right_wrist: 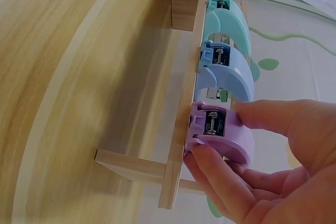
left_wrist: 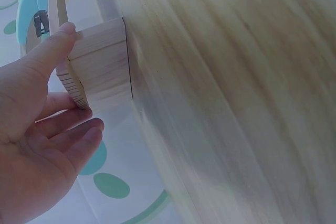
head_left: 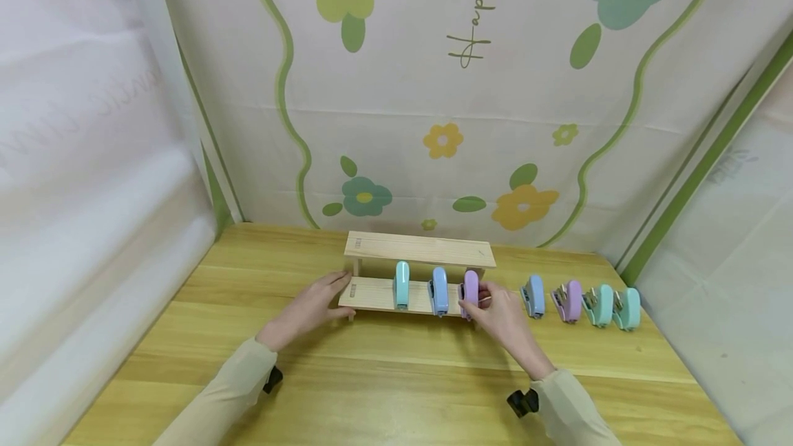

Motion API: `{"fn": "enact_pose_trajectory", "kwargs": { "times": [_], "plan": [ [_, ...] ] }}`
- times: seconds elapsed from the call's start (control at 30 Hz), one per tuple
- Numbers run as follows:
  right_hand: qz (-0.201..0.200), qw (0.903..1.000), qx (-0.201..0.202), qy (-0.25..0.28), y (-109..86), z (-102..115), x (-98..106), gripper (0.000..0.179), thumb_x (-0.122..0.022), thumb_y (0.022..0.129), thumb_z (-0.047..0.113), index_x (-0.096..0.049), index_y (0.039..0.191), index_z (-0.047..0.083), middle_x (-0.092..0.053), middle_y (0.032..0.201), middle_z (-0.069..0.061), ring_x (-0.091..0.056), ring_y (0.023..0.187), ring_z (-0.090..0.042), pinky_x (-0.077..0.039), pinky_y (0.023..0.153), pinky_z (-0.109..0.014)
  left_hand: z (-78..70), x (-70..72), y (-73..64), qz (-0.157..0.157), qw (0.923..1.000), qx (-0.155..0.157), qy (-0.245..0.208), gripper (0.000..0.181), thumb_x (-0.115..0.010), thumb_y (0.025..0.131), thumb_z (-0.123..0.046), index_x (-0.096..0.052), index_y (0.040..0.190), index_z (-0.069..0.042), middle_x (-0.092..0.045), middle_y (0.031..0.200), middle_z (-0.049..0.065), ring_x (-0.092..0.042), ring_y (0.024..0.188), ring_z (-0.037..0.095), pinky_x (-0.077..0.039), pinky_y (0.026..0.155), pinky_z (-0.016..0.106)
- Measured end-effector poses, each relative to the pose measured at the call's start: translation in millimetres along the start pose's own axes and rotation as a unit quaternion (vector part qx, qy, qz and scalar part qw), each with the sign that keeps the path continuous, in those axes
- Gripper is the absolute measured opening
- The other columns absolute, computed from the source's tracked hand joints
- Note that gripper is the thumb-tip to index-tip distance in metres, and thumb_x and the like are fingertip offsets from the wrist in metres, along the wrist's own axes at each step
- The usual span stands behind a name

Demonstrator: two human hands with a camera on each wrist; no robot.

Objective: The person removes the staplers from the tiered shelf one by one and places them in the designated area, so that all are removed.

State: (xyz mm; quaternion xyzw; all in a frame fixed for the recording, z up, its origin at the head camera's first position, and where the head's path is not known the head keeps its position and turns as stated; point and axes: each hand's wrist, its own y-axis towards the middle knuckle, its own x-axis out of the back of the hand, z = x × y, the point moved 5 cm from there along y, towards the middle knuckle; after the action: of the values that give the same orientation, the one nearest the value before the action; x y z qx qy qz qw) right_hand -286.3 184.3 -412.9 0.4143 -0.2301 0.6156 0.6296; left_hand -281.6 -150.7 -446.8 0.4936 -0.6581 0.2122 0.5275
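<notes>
A two-tier wooden shelf (head_left: 415, 246) stands on the table. On its lower board (head_left: 374, 291), a teal mini stapler (head_left: 402, 282), a blue mini stapler (head_left: 440, 288) and a purple mini stapler (head_left: 471, 286) stand in a row, spaced apart. My right hand (right_wrist: 283, 166) pinches the purple stapler between thumb and fingers at the board's right end; its base is at the board. At the other end, my left hand (head_left: 312, 308) holds the lower board, the thumb (left_wrist: 60, 40) on its front edge and fingers around the board's end.
Right of the shelf, a blue stapler (head_left: 533, 296), a purple stapler (head_left: 568, 301) and two teal staplers (head_left: 599, 305) stand in a line on the wooden table (head_left: 372, 384). A flower-printed cloth (head_left: 396, 88) hangs behind, with white cloth at both sides.
</notes>
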Motion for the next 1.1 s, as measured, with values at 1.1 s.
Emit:
{"fn": "enact_pose_trajectory", "kwargs": {
  "times": [1.1],
  "plan": [
    [-0.002,0.9996,-0.021,0.019,-2.5,-6.4,11.2,0.035,-0.08,0.081,0.02,-0.068,0.104,-0.004,-0.073,0.088,-0.015,-0.069,0.075,-0.019,-0.06,0.063,-0.027,0.1,-0.4,0.7,-0.006,1.0,-0.001,0.001,0.075,-0.078,0.085,-0.03,-0.047,0.141,0.009,-0.053,0.142,0.029,-0.055,0.128,0.042,-0.052,0.106,0.051]
  ]
}}
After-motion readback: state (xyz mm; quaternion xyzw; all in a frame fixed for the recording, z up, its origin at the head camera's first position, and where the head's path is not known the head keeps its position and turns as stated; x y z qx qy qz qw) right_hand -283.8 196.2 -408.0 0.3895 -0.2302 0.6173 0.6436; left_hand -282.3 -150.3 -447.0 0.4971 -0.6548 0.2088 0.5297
